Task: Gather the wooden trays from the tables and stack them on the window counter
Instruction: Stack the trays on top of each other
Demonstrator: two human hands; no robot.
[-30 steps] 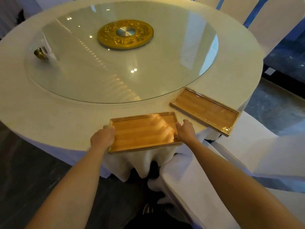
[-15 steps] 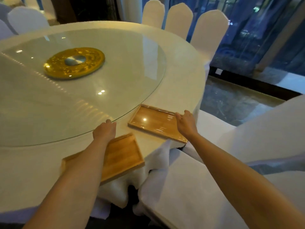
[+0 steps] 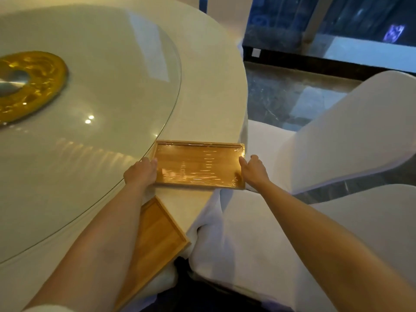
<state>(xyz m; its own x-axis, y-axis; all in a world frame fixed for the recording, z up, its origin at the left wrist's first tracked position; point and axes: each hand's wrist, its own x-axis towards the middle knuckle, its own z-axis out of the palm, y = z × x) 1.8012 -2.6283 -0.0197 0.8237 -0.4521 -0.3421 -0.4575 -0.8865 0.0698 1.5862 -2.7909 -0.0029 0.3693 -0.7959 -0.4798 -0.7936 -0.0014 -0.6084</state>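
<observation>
Head view shows, nearest me and under my left forearm, a bare rectangular wooden tray with nothing in it, its corner hanging over the edge of the round cream-clothed table. Just beyond it, my left hand and right hand each clasp a short end of a film-wrapped rectangular wooden tray, likewise empty, flat on the table between them. I judge an even, level lift best, fingers hooked under both rims since the film looks slippery. Beyond my grip lies the glass turntable.
</observation>
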